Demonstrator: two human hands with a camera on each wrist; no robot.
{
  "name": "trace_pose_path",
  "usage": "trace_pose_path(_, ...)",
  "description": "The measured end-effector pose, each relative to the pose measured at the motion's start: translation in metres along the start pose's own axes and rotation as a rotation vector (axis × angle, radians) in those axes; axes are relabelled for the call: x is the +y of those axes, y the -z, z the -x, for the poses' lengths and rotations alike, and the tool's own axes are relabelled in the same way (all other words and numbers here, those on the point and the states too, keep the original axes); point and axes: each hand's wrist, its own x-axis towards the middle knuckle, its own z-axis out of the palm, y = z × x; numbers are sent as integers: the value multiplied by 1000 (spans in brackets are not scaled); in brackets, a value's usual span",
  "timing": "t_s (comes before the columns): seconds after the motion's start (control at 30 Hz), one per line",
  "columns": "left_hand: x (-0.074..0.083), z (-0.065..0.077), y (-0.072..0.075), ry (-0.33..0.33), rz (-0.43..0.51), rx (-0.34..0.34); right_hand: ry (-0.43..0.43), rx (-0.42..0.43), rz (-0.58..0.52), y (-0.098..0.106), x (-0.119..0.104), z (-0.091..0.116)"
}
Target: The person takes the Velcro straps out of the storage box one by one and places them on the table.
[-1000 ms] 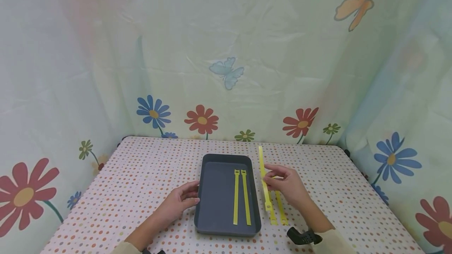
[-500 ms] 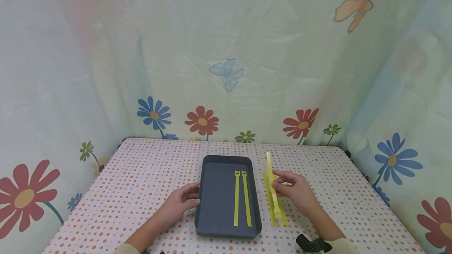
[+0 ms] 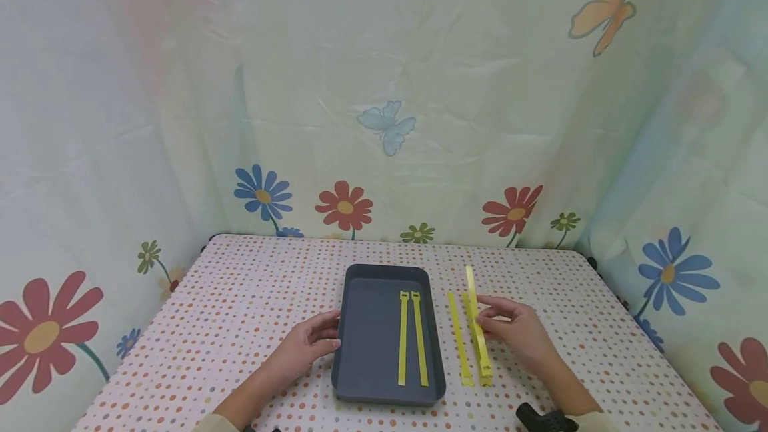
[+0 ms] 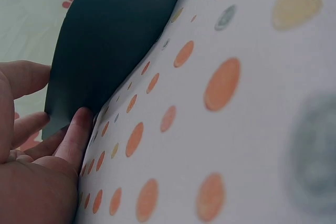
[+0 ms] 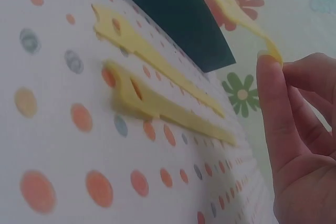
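Right grip (image 3: 519, 333) in a pinch on one yellow strap (image 3: 479, 339), left grip (image 3: 303, 347) loose against the tray (image 3: 367, 339).

Booth-like space, flower-printed drapes (image 3: 300, 85), dotted tabletop (image 3: 258, 292)

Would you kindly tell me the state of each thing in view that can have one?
Tray: right way up on the table.
Two straps in the tray: lying flat, side by side.
Two straps on the table: lying apart.
Held strap: raised above the table, unlooped.
Right grip: pinching the held strap.
Left grip: touching the tray's left side.
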Motion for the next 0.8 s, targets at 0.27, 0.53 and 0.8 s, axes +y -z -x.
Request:
trace_pose_path(0.27, 2, 1, -1, -7, 13, -3, -18, 17, 25, 9, 6, -1)
trace_pose_path(0.53, 2, 1, -1, -10, 27, -7, -53, 18, 103, 14, 12, -3)
trace_pose_path(0.8, 4, 1, -2, -1, 15, 5, -126, 25, 135, 18, 12, -2)
